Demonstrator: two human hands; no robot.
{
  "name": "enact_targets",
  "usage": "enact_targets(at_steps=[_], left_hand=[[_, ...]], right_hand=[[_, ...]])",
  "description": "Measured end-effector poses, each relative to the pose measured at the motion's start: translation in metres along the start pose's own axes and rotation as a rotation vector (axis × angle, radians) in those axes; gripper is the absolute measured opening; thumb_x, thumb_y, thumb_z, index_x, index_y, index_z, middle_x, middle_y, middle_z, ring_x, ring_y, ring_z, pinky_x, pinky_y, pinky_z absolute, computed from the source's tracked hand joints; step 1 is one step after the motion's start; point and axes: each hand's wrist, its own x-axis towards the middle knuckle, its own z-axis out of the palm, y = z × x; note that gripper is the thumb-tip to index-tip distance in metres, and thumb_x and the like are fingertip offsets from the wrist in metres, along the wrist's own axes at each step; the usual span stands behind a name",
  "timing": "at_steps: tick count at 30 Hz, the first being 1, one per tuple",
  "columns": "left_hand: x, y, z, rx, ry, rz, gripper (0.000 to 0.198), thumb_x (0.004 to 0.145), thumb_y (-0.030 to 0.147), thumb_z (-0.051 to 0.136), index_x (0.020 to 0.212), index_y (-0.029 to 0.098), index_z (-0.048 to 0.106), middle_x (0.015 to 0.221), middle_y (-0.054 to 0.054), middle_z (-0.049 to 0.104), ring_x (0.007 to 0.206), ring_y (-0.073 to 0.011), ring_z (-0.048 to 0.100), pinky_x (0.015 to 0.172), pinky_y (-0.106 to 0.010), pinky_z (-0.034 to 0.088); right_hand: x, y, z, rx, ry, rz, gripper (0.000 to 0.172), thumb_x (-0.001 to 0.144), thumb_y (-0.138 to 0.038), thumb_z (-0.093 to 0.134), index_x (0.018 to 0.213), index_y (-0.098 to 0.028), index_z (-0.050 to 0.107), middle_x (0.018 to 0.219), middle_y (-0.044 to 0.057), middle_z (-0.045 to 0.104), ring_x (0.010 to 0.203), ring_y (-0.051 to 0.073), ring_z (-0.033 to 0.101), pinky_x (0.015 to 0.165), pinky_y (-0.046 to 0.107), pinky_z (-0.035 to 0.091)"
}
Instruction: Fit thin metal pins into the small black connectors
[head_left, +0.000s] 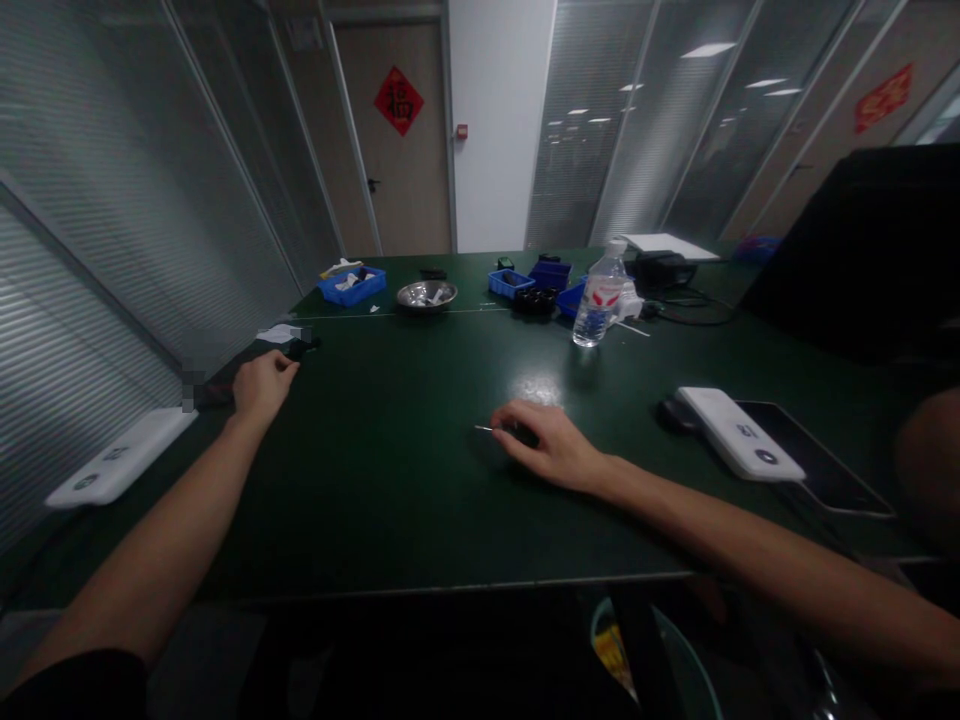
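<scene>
At the table's left side my left hand (pixel 262 388) is closed in a pinch. A small dark piece (pixel 303 347) lies right by its fingertips; whether they grip it I cannot tell. Near the middle of the dark green table (pixel 390 450), my right hand (pixel 544 445) curls round what looks like a small screwdriver (pixel 484 428). Its thin metal shaft points left out of the fingers, and the palm hides most of the dark handle. Beyond the left hand lies a pale sheet (pixel 280 333).
A clear water bottle (pixel 600 295) stands upright at right of centre. At the back are a metal bowl (pixel 426 296), a blue tray (pixel 352 287) and several small blue bins (pixel 511 283). White power banks lie left (pixel 124 455) and right (pixel 739 432), the right one beside a black tablet (pixel 817 460).
</scene>
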Motion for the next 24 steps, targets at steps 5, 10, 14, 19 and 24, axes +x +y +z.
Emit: enact_targets(at_steps=[5,10,14,19,24], left_hand=[[0.000,0.001,-0.001,0.005,-0.018,-0.033,0.027,0.090,0.038,0.075,0.098,0.013,0.075,0.076,0.002,0.063,0.067,-0.0144,0.043,0.062,-0.022,0.027],[0.001,-0.001,0.000,0.015,-0.027,-0.025,0.026,0.093,0.038,0.071,0.102,0.014,0.075,0.086,0.000,0.066,0.072,-0.0155,0.048,0.063,-0.023,0.029],[0.001,-0.001,0.002,0.036,-0.018,-0.001,0.024,0.092,0.037,0.071,0.101,0.016,0.075,0.090,-0.002,0.070,0.076,-0.0189,0.055,0.064,-0.025,0.033],[-0.005,0.027,0.003,-0.013,0.080,0.164,0.024,0.093,0.040,0.067,0.101,0.019,0.076,0.099,-0.008,0.075,0.087,-0.0246,0.066,0.074,-0.031,0.045],[-0.045,0.101,-0.002,-0.335,0.029,0.585,0.020,0.095,0.035,0.066,0.103,0.019,0.073,0.105,-0.007,0.075,0.096,-0.0238,0.068,0.088,-0.037,0.052]], right_hand=[[0.000,-0.002,0.000,0.000,0.002,-0.009,0.013,0.102,-0.027,0.057,0.108,-0.018,0.064,0.098,0.004,0.067,0.079,0.015,0.060,0.070,0.028,0.047],[0.001,-0.003,-0.001,0.007,0.001,-0.018,0.013,0.102,-0.027,0.057,0.108,-0.018,0.064,0.098,0.004,0.067,0.079,0.015,0.060,0.070,0.028,0.047],[0.001,-0.002,-0.001,0.013,-0.012,-0.003,0.013,0.102,-0.027,0.057,0.108,-0.018,0.064,0.098,0.004,0.067,0.079,0.015,0.060,0.069,0.028,0.046],[0.002,0.000,-0.001,0.015,-0.007,0.002,0.012,0.101,-0.026,0.058,0.107,-0.018,0.064,0.097,0.004,0.067,0.080,0.015,0.061,0.071,0.028,0.047],[0.002,0.003,-0.001,0.008,-0.016,0.003,0.013,0.101,-0.028,0.058,0.107,-0.018,0.063,0.097,0.004,0.067,0.079,0.015,0.061,0.071,0.028,0.047]])
